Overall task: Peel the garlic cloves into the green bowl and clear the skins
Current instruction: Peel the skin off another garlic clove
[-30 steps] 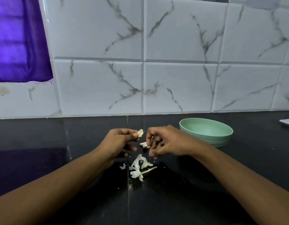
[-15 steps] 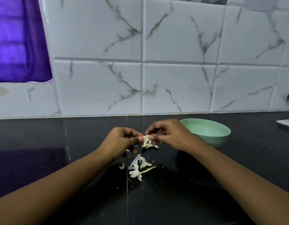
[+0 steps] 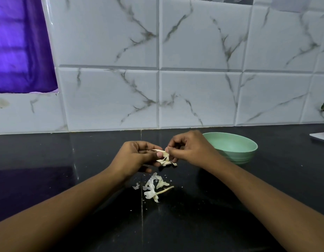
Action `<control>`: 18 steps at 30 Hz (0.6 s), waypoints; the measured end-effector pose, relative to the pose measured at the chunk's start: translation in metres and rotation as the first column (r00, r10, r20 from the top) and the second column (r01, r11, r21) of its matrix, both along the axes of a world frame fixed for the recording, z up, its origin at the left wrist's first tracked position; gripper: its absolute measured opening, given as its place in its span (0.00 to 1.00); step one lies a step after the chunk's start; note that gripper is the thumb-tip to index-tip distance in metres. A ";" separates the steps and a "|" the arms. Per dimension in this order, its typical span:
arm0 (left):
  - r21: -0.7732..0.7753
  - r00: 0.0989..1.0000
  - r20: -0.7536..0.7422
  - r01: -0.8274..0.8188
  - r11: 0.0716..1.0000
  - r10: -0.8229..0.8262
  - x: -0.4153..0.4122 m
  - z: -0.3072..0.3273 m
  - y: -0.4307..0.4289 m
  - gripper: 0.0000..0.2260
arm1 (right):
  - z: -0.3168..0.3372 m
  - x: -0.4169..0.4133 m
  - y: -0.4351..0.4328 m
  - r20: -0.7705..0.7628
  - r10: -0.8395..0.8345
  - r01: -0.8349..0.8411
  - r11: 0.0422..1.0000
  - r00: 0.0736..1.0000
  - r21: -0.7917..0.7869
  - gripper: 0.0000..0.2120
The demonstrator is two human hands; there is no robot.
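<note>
At frame centre, the left hand [image 3: 137, 157] and right hand [image 3: 190, 148] both pinch one garlic clove [image 3: 164, 153] trailing skin, above loose skins [image 3: 154, 188] on the black counter [image 3: 48, 170], the green bowl [image 3: 234, 148] just right.

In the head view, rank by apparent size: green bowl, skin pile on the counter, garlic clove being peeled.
1. green bowl
2. skin pile
3. garlic clove, partly hidden, so less certain

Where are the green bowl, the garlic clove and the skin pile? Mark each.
green bowl [image 3: 230, 144]: head view, inner wall.
garlic clove [image 3: 163, 152]: head view, pale middle.
skin pile [image 3: 150, 193]: head view, largest skin.
</note>
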State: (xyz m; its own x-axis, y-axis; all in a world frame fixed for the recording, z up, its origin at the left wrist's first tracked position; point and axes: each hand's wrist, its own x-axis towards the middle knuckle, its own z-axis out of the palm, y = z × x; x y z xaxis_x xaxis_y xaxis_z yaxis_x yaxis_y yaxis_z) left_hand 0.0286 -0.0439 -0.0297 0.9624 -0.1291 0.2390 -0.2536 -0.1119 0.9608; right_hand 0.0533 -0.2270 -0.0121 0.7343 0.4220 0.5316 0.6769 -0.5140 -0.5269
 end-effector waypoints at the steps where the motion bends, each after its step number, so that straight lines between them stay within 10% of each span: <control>1: 0.001 1.000 0.004 0.002 1.000 -0.002 0.000 0.001 0.000 0.04 | 0.001 -0.001 -0.001 0.041 0.002 0.000 0.999 0.999 -0.035 0.04; 11: 0.068 0.995 0.100 -0.001 0.998 -0.006 -0.001 0.003 0.002 0.05 | -0.006 0.003 0.004 0.007 -0.035 0.035 0.999 0.999 0.026 0.10; 18: 0.116 0.991 0.137 -0.004 0.993 -0.012 -0.001 0.003 0.003 0.05 | -0.006 0.006 0.005 -0.291 0.020 0.041 0.979 0.956 0.202 0.08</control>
